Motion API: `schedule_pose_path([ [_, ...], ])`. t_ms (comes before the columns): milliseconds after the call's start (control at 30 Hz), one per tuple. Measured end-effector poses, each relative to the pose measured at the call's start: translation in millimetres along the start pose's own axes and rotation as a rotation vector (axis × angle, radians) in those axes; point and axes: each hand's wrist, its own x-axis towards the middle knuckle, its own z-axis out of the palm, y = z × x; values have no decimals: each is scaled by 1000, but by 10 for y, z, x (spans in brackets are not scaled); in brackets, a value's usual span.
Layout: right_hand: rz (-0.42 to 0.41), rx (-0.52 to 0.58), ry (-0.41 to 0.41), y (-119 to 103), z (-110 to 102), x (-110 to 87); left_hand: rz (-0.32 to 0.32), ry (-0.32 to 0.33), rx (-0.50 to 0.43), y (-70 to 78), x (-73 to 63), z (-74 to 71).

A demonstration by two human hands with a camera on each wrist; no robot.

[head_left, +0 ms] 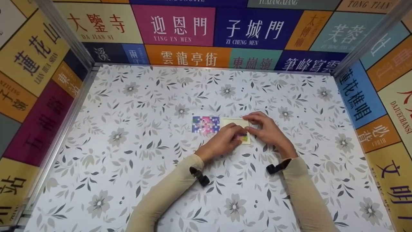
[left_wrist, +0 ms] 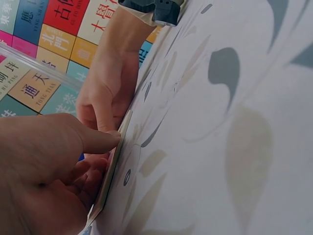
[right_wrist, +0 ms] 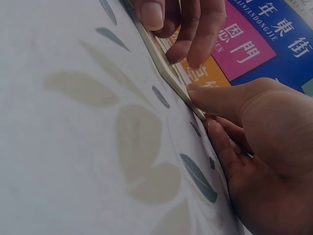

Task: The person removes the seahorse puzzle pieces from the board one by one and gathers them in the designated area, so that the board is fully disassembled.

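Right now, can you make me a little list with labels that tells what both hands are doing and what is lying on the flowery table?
Left hand: left hand presses its fingertips on the cream square puzzle board
Right hand: right hand holds the same board at its right edge
Board: lies flat on the table, mostly covered by the hands
Beside it: blue-and-pink mosaic picture card, close on the board's left
Surface: white tablecloth with grey flower and leaf print
Around: walls of coloured panels with Chinese place names
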Motion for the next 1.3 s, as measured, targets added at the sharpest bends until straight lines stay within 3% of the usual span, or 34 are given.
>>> schedule_pose_path([
  [333,39,12,-3,-24,10,2,-79,6,-20,23,-21,26],
  [400,49,11,-6,82,19,22,-86,2,-14,24,-24,31],
  [567,51,-5,-8,362,25,70,-86,-5,7,23,-22,33],
  [1167,38,-12,-15,367,-2,67,-108,45,-44,16,-25,56],
  [1300,36,-14,-23,361,-1,66,-85,44,-46,3,-16,55],
])
